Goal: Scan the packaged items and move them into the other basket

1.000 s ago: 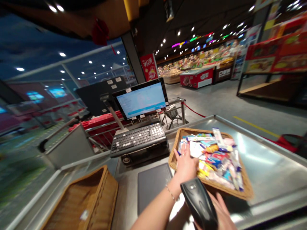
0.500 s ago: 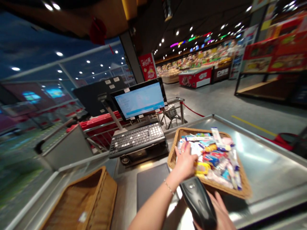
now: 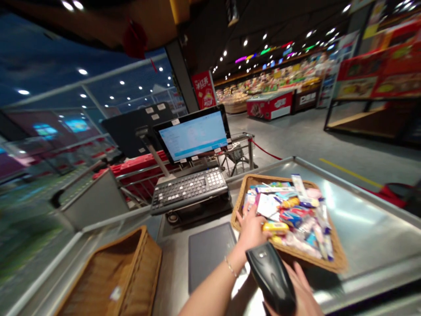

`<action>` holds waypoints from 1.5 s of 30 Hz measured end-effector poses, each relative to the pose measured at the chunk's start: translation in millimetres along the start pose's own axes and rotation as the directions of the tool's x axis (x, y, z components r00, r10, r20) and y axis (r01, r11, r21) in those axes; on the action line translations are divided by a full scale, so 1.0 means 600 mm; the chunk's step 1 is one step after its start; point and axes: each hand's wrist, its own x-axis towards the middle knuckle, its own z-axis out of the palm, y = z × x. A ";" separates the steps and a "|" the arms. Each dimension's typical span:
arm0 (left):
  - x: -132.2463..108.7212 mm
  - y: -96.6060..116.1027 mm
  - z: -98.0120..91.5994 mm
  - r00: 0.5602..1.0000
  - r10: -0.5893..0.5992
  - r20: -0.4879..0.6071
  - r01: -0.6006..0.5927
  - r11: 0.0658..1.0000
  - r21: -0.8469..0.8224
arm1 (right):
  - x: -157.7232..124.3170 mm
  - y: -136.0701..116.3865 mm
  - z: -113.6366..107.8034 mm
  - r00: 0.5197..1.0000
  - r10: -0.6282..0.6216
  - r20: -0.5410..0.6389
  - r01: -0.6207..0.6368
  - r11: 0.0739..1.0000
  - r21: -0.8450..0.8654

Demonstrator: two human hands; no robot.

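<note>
Left hand: our left hand [image 3: 251, 230] reaches into the tray with its fingers among the packets, and we cannot tell whether it grips anything; a thin bracelet [image 3: 230, 266] circles the wrist.
Right hand: our right hand [image 3: 304, 292] is closed around a black handheld barcode scanner [image 3: 270, 278], at the bottom of our view.
Packets: a yellow packet [image 3: 275, 227] lies just beside our left hand, and a white packet [image 3: 267, 205] sits just beyond the fingers; many small wrapped goods are heaped around them.
Tray: the woven tray [image 3: 237, 215] holds the packets and rests on a steel counter [image 3: 371, 232], with the scanner over its near edge.
Till: a keyboard [image 3: 189, 191] and a monitor [image 3: 192, 136] stand left of the tray, and a dark pad [image 3: 210, 256] is set into the counter near our left forearm.
Left of us: a wicker basket [image 3: 144, 245] sits at the lower left, well apart from the tray.
Beyond: a shopping cart [image 3: 238, 153] stands behind the monitor, beside a red rope [image 3: 265, 151], with a red freezer [image 3: 269, 105] farther across the floor.
</note>
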 end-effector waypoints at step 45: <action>-0.083 -0.071 -0.095 0.836 -0.067 -0.544 0.182 0.970 0.160 | 0.036 -0.022 -0.027 0.993 0.069 0.092 -0.072 0.997 0.033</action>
